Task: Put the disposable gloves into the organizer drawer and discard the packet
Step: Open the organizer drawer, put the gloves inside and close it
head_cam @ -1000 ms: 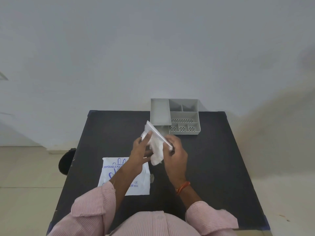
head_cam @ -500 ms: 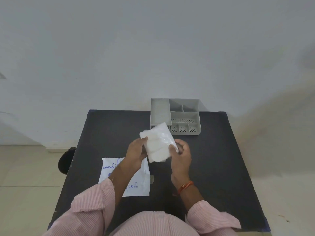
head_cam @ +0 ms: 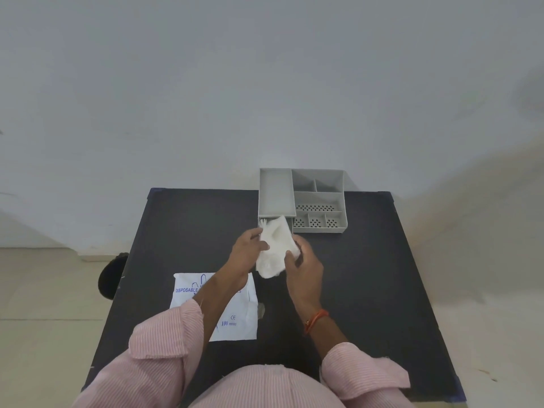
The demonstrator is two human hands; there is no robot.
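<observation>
Roughly halfway I'd say: both hands, left [head_cam: 248, 250] and right [head_cam: 303, 262], grip the wad of gloves [head_cam: 275, 248] right at the organizer's [head_cam: 319, 198] open drawer, while the empty packet [head_cam: 235, 307] sits on the worktop [head_cam: 368, 275], not binned yet.

bare plain room: black table [head_cam: 368, 275] against blank white wall [head_cam: 265, 83], tiled floor [head_cam: 44, 290].
</observation>
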